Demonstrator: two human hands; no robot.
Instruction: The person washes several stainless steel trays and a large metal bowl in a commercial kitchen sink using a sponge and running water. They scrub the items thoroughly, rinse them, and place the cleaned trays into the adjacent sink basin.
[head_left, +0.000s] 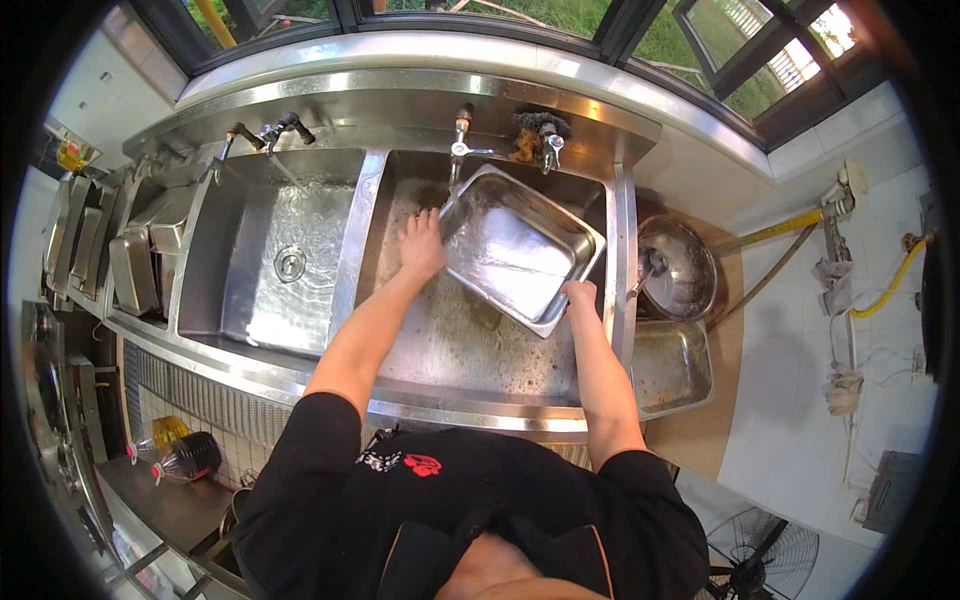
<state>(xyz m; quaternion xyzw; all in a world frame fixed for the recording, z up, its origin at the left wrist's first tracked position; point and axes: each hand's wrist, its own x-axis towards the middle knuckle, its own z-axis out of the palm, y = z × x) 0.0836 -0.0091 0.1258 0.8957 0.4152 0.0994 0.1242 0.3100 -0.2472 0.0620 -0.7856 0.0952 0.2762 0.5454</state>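
A rectangular stainless steel food pan (510, 240) is held at a slant over the right sink basin (480, 367). My left hand (421, 244) grips its left side near the upper corner; the fingertips are partly hidden. At the lower right corner, my right hand (579, 295) is closed on the rim. Directly above the pan's upper left corner is a tap (463, 146), and its spout points down toward that corner. The inside of the pan looks wet and shiny, with no food visible in it.
Water runs from another tap (277, 135) into the left basin (292, 315). Steel pans (135, 274) stand stacked at far left. Scouring pads (536, 127) sit behind a second tap (553, 150). Right of the sink are a metal bowl (686, 262) and a soiled pan (671, 367).
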